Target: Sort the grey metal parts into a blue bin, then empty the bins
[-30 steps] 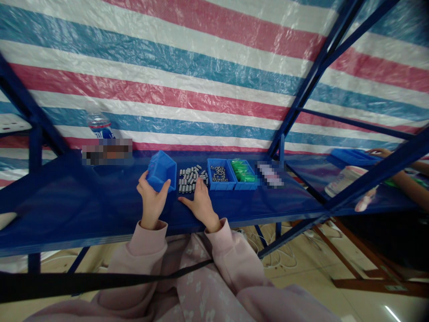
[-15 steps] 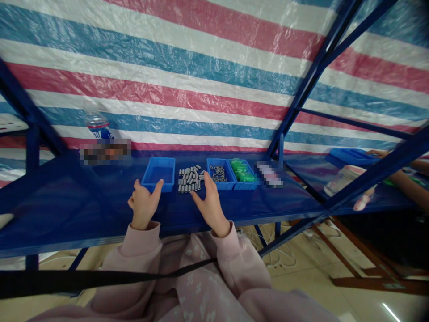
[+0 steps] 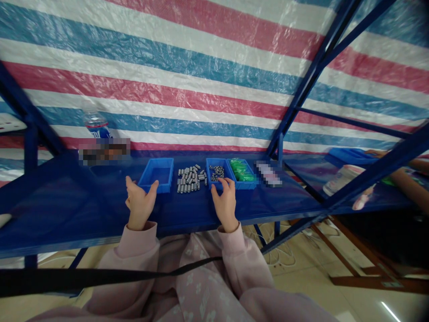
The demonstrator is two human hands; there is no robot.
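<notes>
The empty blue bin (image 3: 157, 173) has been set down beside the metal sleeves (image 3: 190, 178), left hand (image 3: 138, 203) opened, while the open right hand (image 3: 225, 200) has been shifted onto the screw bin (image 3: 217, 174).

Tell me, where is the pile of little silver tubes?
The silver tubes lie loose on the blue table, between the empty blue tray and the tray of small metal parts.

Makeshift assembly workshop: a blue metal-frame workbench (image 3: 100, 210) stands before a red, white and blue striped plastic tarpaulin (image 3: 187, 76); on the bench, open blue plastic parts bins (image 3: 157, 173) flank loose small grey metal cylinders (image 3: 190, 178).
</notes>
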